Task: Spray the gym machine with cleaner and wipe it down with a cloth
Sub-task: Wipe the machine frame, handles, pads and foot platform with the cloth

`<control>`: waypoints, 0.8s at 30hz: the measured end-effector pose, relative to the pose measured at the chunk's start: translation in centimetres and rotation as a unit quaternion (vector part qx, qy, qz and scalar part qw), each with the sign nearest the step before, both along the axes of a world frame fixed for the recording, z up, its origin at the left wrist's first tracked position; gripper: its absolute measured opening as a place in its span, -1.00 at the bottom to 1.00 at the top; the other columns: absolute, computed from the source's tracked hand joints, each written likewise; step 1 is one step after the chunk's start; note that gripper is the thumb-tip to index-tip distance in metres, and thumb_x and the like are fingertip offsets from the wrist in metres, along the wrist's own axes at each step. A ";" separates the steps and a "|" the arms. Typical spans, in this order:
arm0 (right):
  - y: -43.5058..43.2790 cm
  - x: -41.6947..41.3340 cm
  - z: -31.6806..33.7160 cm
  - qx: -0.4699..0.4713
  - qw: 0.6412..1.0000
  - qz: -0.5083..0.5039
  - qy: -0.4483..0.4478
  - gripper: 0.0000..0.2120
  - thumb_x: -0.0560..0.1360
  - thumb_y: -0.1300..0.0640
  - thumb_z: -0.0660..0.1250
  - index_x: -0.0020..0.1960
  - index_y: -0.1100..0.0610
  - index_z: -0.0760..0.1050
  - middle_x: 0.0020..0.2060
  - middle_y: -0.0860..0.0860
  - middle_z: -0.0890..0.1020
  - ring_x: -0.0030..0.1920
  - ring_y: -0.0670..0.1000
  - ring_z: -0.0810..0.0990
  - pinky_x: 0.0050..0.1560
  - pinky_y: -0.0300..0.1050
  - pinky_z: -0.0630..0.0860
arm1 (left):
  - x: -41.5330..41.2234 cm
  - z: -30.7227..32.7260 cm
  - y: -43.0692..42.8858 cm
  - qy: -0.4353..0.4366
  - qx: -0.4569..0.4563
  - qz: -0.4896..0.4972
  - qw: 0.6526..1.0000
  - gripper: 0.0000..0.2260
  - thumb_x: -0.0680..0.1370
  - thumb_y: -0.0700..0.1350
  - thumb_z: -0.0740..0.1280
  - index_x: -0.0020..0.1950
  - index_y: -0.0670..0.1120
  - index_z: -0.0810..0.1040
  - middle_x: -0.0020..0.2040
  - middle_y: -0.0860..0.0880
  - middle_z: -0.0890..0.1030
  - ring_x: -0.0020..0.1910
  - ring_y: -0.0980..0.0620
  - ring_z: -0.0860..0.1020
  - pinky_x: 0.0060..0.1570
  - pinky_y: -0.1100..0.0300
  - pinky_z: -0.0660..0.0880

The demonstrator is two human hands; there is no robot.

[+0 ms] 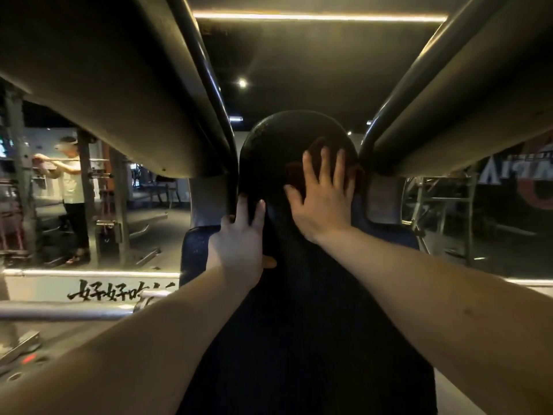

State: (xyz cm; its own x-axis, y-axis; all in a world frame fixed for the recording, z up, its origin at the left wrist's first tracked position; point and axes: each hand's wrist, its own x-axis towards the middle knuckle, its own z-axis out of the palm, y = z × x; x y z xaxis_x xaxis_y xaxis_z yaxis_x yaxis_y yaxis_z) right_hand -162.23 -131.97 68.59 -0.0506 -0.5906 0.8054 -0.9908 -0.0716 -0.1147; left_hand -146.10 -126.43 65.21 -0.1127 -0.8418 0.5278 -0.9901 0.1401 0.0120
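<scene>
Two bare forearms [155, 339] reach forward along the machine's black pad [269, 151]; the right hand [321, 202] lies flat near the pad's rounded top, its fingers [324, 166] straight and spread wide, pressing a dark reddish cloth [314, 148] against the pad; the cloth shows between these fingers and just beyond their tips, towards the pad's upper right edge; the left hand [239, 238] grips the pad's left edge lower down, its fingers [258, 212] close together, one lying on the pad's face and the others curled round the rim, partly out of sight; a small orange shape [269, 261] peeks out beneath this hand's heel, and what it is cannot be told; above the fingers of both hands two thick grey beams [119, 100] slope away to left and right; far left of the left fingers a person [70, 181] in a pale top stands by a rack; below that, black brush lettering [119, 292] runs along a white strip, just over a steel bar [59, 313].
</scene>
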 end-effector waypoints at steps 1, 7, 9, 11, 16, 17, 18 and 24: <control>-0.1 -0.1 -0.3 0.000 1.000 -0.002 0.013 -0.25 0.63 -0.35 -0.01 0.69 -0.09 -0.18 0.67 0.08 -0.21 0.63 0.22 -0.34 0.55 0.29 -0.31 | -0.1 -0.2 -0.1 0.004 -0.001 0.000 1.000 0.03 0.52 0.16 0.49 0.69 0.08 -0.22 0.67 -0.09 -0.21 0.57 -0.22 0.18 0.35 -0.07 0.43; 0.8 -0.6 -2.5 -0.027 0.999 0.000 0.025 -0.39 0.69 -0.13 0.05 0.69 -0.02 -0.01 0.68 0.07 -0.02 0.67 0.11 -0.16 0.64 0.21 -0.11 | -0.6 -0.4 -0.6 -0.004 -0.010 0.019 1.000 0.04 0.51 0.17 0.49 0.69 0.07 -0.21 0.67 -0.10 -0.21 0.55 -0.24 0.21 0.31 -0.09 0.47; 2.4 -1.3 -4.2 -0.013 0.999 0.024 0.037 -0.40 0.70 -0.07 0.09 0.68 0.01 0.02 0.68 0.07 0.00 0.67 0.08 -0.13 0.65 0.16 -0.07 | -1.1 -0.4 -0.5 -0.004 -0.003 0.019 1.000 0.04 0.51 0.16 0.49 0.69 0.03 -0.23 0.66 -0.12 -0.23 0.55 -0.25 0.20 0.31 -0.09 0.48; 3.7 -1.6 -6.1 0.001 0.997 0.040 0.066 -0.40 0.69 -0.03 0.13 0.68 0.02 0.03 0.68 0.06 0.00 0.67 0.07 -0.13 0.65 0.17 -0.03 | -1.3 -0.2 -0.5 -0.001 0.002 0.023 1.000 0.05 0.52 0.13 0.49 0.69 0.00 -0.24 0.66 -0.14 -0.24 0.57 -0.26 0.18 0.33 -0.10 0.47; 2.1 -2.8 -3.3 0.014 0.996 0.044 0.077 -0.39 0.71 -0.04 0.09 0.69 0.02 -0.04 0.68 0.00 -0.07 0.66 0.02 -0.23 0.63 0.08 -0.22 | -1.4 -0.3 -0.5 0.004 0.009 0.013 1.000 0.05 0.52 0.12 0.49 0.68 -0.02 -0.25 0.66 -0.16 -0.26 0.59 -0.27 0.14 0.37 -0.11 0.46; 1.1 -2.6 -1.4 -0.005 0.997 0.034 0.066 -0.39 0.71 -0.04 0.08 0.69 0.03 -0.04 0.68 0.02 -0.06 0.66 0.04 -0.21 0.62 0.07 -0.22 | -1.3 -0.4 -0.5 0.001 0.009 0.013 1.000 0.05 0.53 0.12 0.49 0.68 -0.03 -0.25 0.66 -0.17 -0.25 0.59 -0.27 0.14 0.37 -0.11 0.46; 0.0 -2.2 0.8 -0.022 0.998 0.026 0.055 -0.40 0.72 -0.05 0.07 0.69 0.04 -0.04 0.68 0.04 -0.04 0.66 0.07 -0.19 0.63 0.08 -0.20 | -1.2 -0.5 -0.6 -0.001 0.004 0.012 1.000 0.04 0.53 0.12 0.48 0.68 -0.03 -0.26 0.66 -0.17 -0.26 0.59 -0.27 0.14 0.38 -0.11 0.46; -3.1 3.6 7.3 -0.023 0.998 0.059 0.028 -0.41 0.72 -0.04 0.11 0.69 0.02 0.02 0.68 0.07 -0.07 0.67 0.11 -0.20 0.61 0.18 -0.09 | -0.5 -0.4 -1.2 0.000 0.002 -0.016 1.000 0.04 0.54 0.15 0.47 0.68 0.00 -0.27 0.66 -0.12 -0.31 0.60 -0.22 0.13 0.33 -0.06 0.48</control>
State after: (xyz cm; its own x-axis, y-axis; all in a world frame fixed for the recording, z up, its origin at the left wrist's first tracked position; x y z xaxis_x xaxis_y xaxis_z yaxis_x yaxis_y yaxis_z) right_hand -158.68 -135.07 75.93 0.0634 -0.5522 0.8313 -0.9801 -0.1915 -0.0525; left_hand -146.64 -127.63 64.78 -0.1396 -0.8399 0.5244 -0.9850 0.1720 0.0132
